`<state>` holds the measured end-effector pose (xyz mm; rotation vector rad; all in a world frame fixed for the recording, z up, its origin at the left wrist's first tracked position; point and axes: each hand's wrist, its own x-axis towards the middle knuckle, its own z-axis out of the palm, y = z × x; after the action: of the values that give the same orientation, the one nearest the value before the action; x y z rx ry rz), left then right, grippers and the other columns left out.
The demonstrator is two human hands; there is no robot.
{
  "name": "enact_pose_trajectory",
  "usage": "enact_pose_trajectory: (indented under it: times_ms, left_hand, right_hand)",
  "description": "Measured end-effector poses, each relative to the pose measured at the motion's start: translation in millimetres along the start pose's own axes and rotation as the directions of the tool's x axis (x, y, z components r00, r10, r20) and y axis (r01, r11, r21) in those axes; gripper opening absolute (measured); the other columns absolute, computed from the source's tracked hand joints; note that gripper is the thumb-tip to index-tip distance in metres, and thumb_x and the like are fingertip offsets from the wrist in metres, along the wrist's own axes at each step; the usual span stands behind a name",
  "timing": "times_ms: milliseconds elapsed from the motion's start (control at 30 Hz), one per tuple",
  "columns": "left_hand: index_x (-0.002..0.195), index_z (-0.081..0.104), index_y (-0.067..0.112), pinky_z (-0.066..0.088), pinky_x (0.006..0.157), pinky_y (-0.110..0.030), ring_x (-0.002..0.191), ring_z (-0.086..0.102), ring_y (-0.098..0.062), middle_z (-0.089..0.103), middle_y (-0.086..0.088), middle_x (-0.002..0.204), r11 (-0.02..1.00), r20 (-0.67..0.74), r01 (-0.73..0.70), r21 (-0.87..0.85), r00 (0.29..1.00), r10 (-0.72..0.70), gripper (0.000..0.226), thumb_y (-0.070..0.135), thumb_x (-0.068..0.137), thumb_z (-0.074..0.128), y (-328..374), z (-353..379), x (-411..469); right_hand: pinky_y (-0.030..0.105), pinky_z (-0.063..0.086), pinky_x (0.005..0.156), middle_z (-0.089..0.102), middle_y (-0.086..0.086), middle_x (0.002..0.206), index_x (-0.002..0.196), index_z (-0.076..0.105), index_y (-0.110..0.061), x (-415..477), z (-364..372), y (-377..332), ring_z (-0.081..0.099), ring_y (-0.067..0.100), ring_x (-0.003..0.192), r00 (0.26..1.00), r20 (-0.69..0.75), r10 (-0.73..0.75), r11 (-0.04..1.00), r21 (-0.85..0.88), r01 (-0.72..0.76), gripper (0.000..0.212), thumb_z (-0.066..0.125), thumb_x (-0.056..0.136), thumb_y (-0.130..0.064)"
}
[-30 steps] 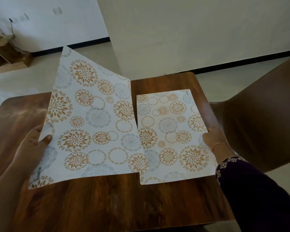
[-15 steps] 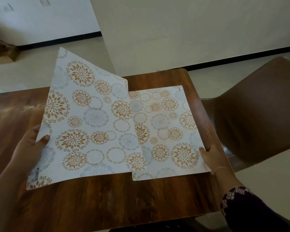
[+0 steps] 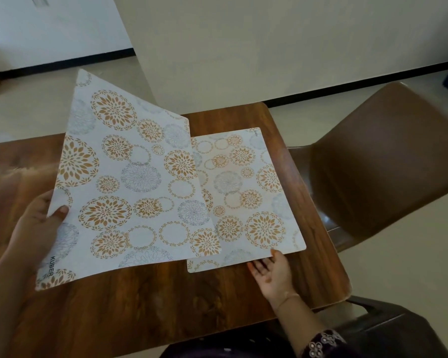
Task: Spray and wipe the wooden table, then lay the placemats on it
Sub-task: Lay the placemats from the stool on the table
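Right hand (image 3: 270,273) now off flat placemat (image 3: 246,200), palm up

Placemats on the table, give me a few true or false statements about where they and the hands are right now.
1. The left hand holds one placemat lifted off the table. True.
2. The right hand grips the flat placemat by its far edge. False: it lies open at the near edge.
3. The lifted placemat overlaps the flat one in view. True.
4. A spray bottle stands on the table. False: none is visible.
5. The brown chair is left of the table. False: it is on the right.
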<state>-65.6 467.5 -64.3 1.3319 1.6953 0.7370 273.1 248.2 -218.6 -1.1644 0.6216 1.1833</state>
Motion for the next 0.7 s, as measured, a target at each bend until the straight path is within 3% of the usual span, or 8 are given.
enact_pose_trajectory:
  times_ms: [67, 167, 300, 433, 500, 533, 633, 700]
  left_hand:
    - [0.129, 0.045, 0.005, 0.043, 0.071, -0.014, 0.072, 0.057, 0.015, 0.053, -0.017, 0.121, 0.997, -0.008, 0.028, -0.071, 1.0, -0.029, 0.032, 0.016, 0.1, 0.042, 0, 6, 0]
    - [0.135, 0.04, -0.001, 0.046, 0.089, -0.03, 0.082, 0.058, -0.014, 0.047, -0.025, 0.135, 0.987, -0.014, 0.116, -0.111, 0.993, -0.118, 0.038, 0.018, 0.102, 0.035, -6, 10, 5]
    - [0.137, 0.042, 0.003, 0.039, 0.069, -0.02, 0.048, 0.057, 0.01, 0.049, -0.016, 0.135, 0.964, -0.101, 0.212, -0.16, 0.968, -0.229, 0.044, 0.027, 0.101, 0.04, -13, 17, 7]
    - [0.142, 0.036, 0.008, 0.034, 0.067, -0.018, 0.055, 0.057, 0.013, 0.048, -0.017, 0.133, 0.944, -0.083, 0.247, -0.217, 0.959, -0.27, 0.044, 0.025, 0.101, 0.039, -11, 18, -3]
    - [0.14, 0.039, 0.007, 0.037, 0.073, -0.023, 0.056, 0.059, -0.007, 0.053, -0.011, 0.12, 0.963, -0.049, 0.246, -0.112, 0.966, -0.252, 0.05, 0.035, 0.099, 0.042, -5, 21, -12]
    - [0.14, 0.041, 0.008, 0.038, 0.075, -0.026, 0.055, 0.057, -0.009, 0.055, -0.007, 0.111, 0.961, -0.031, 0.253, -0.11, 0.966, -0.258, 0.053, 0.04, 0.098, 0.043, -3, 21, -15]
    - [0.14, 0.041, 0.008, 0.042, 0.068, -0.025, 0.044, 0.057, -0.003, 0.065, 0.012, 0.064, 0.952, -0.017, 0.278, -0.128, 0.959, -0.283, 0.053, 0.041, 0.097, 0.044, 1, 22, -22]
    - [0.139, 0.041, 0.007, 0.045, 0.06, -0.023, 0.04, 0.056, 0.001, 0.063, 0.02, 0.055, 0.949, -0.025, 0.286, -0.131, 0.956, -0.291, 0.054, 0.041, 0.097, 0.044, 7, 23, -29]
  right_hand:
    - [0.043, 0.05, 0.082, 0.059, 0.019, 0.111, 0.119, 0.051, -0.008, -6, 12, 12, 0.059, 0.03, 0.093, 0.998, 0.041, 0.046, 0.994, -0.105, -0.041, 0.022, 0.048, 0.098, -0.016]
    - [0.036, 0.054, 0.065, 0.065, 0.017, 0.099, 0.118, 0.052, -0.008, 1, 18, 8, 0.064, 0.026, 0.083, 1.0, -0.022, -0.023, 0.979, -0.202, 0.018, 0.021, 0.043, 0.099, -0.006]
    - [0.034, 0.055, 0.058, 0.068, 0.013, 0.09, 0.114, 0.053, -0.008, 2, 18, -6, 0.067, 0.024, 0.078, 0.995, -0.025, -0.092, 0.974, -0.211, 0.085, 0.019, 0.041, 0.099, -0.004]
    - [0.038, 0.055, 0.063, 0.066, 0.015, 0.087, 0.112, 0.053, -0.006, 6, 14, -13, 0.066, 0.027, 0.078, 0.997, -0.01, -0.076, 0.98, -0.187, 0.073, 0.017, 0.041, 0.1, -0.003]
    - [0.042, 0.054, 0.072, 0.065, 0.016, 0.088, 0.113, 0.052, -0.005, 8, 13, -10, 0.065, 0.029, 0.082, 0.999, -0.016, -0.05, 0.985, -0.164, 0.046, 0.017, 0.042, 0.1, -0.003]
    - [0.044, 0.054, 0.077, 0.064, 0.016, 0.089, 0.114, 0.051, -0.004, 9, 13, -9, 0.064, 0.031, 0.087, 0.999, -0.016, -0.034, 0.988, -0.152, 0.031, 0.017, 0.042, 0.1, -0.003]
    - [0.046, 0.052, 0.084, 0.062, 0.017, 0.091, 0.115, 0.051, -0.004, 10, 11, -5, 0.061, 0.037, 0.104, 1.0, -0.019, 0.005, 0.994, -0.105, -0.007, 0.017, 0.044, 0.1, -0.004]
    - [0.047, 0.052, 0.086, 0.062, 0.017, 0.092, 0.118, 0.051, -0.003, 11, 8, -4, 0.059, 0.038, 0.108, 1.0, -0.021, 0.017, 0.996, -0.092, -0.019, 0.02, 0.043, 0.1, -0.004]
